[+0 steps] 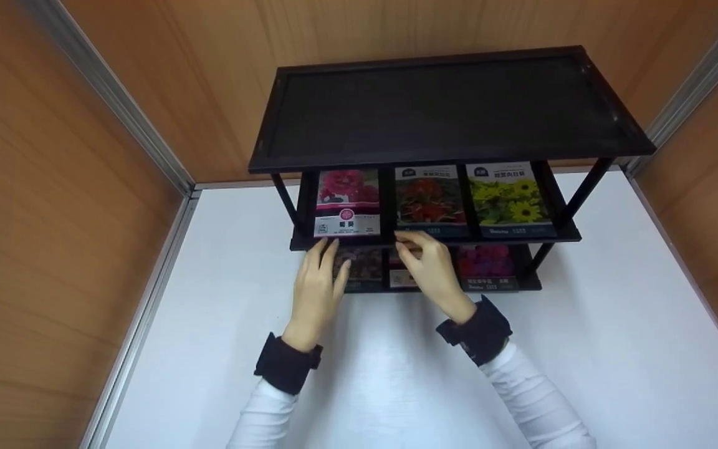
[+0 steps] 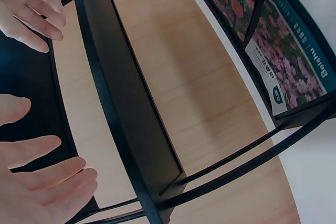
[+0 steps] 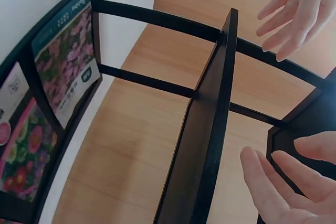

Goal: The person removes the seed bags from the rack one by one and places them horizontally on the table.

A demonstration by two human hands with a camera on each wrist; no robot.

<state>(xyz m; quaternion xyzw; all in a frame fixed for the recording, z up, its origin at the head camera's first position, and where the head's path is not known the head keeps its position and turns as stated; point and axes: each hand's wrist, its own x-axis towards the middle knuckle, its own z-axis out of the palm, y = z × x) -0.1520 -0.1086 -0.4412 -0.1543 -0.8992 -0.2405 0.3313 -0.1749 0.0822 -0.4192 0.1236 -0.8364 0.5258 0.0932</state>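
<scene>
Left hand (image 1: 315,290) and right hand (image 1: 432,269), fingers apart and empty, are at the middle shelf's (image 1: 365,242) lip, pink-flower packet (image 1: 349,188) just behind—seemingly a straightening step, next wanting a light, even nudge!

Blooms in pink, red, yellow and magenta brighten a black rack (image 1: 452,112): a pink-flowered, white-labelled seed packet (image 1: 348,193), a red-flowered packet (image 1: 429,196), a yellow-flowered packet (image 1: 508,193) and a magenta-flowered packet (image 1: 485,260), amid a white tabletop (image 1: 633,312), brown wood-grain panels (image 1: 53,218), white sleeves (image 1: 540,399) and black wristbands (image 1: 480,330).
</scene>
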